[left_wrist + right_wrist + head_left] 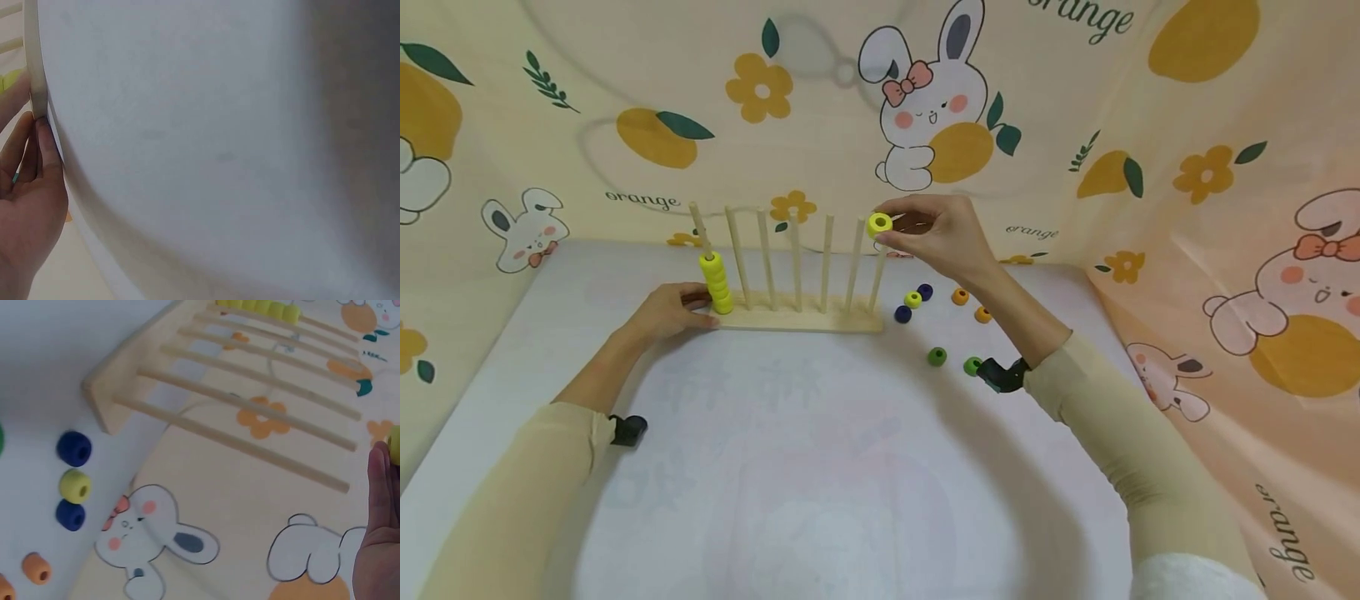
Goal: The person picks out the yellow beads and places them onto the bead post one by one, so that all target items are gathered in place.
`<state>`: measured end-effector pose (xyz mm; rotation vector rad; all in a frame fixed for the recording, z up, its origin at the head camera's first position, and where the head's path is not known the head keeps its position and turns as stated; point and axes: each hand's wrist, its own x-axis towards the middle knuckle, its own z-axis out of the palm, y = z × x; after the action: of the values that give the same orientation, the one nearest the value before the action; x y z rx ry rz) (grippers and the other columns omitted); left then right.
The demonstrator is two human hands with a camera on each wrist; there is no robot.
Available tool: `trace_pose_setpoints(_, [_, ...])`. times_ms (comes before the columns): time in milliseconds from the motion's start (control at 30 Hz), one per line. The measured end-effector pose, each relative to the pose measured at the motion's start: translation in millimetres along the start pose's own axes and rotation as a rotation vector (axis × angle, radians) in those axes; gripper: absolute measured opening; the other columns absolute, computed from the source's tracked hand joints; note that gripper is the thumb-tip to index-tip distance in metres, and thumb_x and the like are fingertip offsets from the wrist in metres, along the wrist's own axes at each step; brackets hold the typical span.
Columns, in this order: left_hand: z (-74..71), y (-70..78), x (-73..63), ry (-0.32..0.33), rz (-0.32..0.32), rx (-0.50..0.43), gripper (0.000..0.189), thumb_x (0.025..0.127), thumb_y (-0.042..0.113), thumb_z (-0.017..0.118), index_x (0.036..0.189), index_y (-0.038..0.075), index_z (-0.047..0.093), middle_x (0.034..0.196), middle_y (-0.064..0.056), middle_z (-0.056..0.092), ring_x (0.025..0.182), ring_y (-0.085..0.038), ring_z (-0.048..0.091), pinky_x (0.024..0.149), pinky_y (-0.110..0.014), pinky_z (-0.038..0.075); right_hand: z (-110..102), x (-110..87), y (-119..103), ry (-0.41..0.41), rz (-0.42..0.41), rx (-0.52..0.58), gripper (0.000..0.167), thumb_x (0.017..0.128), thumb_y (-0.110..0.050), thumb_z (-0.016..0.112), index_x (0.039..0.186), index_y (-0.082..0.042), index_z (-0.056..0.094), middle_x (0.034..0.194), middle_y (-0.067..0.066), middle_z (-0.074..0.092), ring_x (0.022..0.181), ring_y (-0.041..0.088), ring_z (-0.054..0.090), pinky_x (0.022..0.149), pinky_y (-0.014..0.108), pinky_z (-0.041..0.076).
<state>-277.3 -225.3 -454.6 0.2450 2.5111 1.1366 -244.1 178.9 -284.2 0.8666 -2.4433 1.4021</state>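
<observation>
A wooden peg rack (797, 321) stands near the back wall, its several thin upright pegs in a row. Several yellow beads (717, 283) are stacked on the leftmost peg. My left hand (662, 314) grips the rack's left end, thumb in front and fingers behind; the left wrist view shows the same hand (31, 206) at the base's end. Between thumb and fingertips, my right hand (943, 233) pinches a yellow bead (880, 223) near the top of the rightmost peg. In the right wrist view this bead (394, 445) is apart from the peg tips, partly cut off.
Right of the rack lie a yellow bead (913, 299) between two dark blue beads (903, 314), orange beads (960, 296) and green beads (937, 357). The right forearm partly covers this area. A patterned cloth (820, 75) hangs behind the white table (790, 467).
</observation>
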Motion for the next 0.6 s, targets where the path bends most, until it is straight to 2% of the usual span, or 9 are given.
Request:
trace_pose_setpoints(200, [-0.4,-1.2,-0.4,-0.004,-0.001,0.005,0.081,0.086,0.022,0.079,0.147,-0.009,0.036,0.148,-0.029,0.042,0.138,-0.044,0.038,0.117,-0.056,0.028,8,16.5,-11,-0.023,0.031,-0.004,0.028,0.084,-0.008,0.08,0.111,-0.003,0.075,0.105,0.007,0.074,0.088,0.015,0.072,0.081,0.028,0.06])
trace_pose_setpoints(400, [1.0,-1.8,-1.1,-0.004,0.002,0.002,0.08,0.086,0.021,0.08,0.147,-0.009,0.037,0.148,-0.029,0.043,0.137,-0.044,0.039,0.116,-0.056,0.029,15,27.6,-38,-0.042,0.084,-0.008,0.027,0.086,-0.006,0.077,0.112,0.001,0.073,0.107,0.012,0.074,0.089,0.017,0.072,0.081,0.027,0.059])
trace_pose_setpoints(600, [1.2,-0.9,-1.2,0.001,-0.004,0.009,0.08,0.086,0.022,0.079,0.147,-0.008,0.037,0.148,-0.028,0.042,0.137,-0.044,0.039,0.117,-0.056,0.029,24,41.1,-42,-0.087,0.097,0.07,0.029,0.085,-0.003,0.077,0.113,0.003,0.072,0.107,0.015,0.074,0.089,0.019,0.072,0.083,0.028,0.059])
